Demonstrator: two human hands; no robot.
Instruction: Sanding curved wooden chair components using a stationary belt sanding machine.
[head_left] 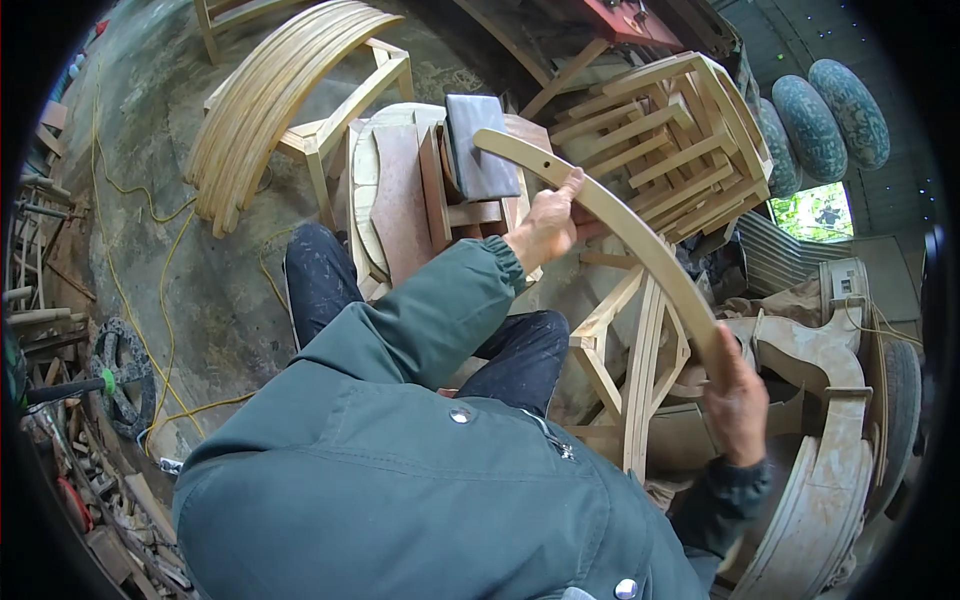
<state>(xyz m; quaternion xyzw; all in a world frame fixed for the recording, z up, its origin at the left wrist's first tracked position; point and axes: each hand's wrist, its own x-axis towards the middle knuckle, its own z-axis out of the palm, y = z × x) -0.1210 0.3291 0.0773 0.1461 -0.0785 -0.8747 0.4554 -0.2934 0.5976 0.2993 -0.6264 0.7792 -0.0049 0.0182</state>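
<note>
A long curved wooden slat (640, 240) runs from the upper middle down to the right, held in both hands. Two small dark holes show near its upper rounded end. My left hand (550, 222) grips it below those holes, thumb on top. Around the lower end my right hand (735, 405) is closed, slightly blurred. The upper end overlaps a grey rectangular pad (485, 150); I cannot tell whether they touch. That pad stands upright on a wooden stand (400, 190) in front of my knees.
Several curved slats (265, 110) lie stacked across a wooden frame at upper left. Slatted wooden frames (680, 140) are piled at upper right, beside rounded blue-grey objects (810, 120). A yellow cord (165, 300) crosses the floor. Curved wooden parts (815, 470) crowd the right side.
</note>
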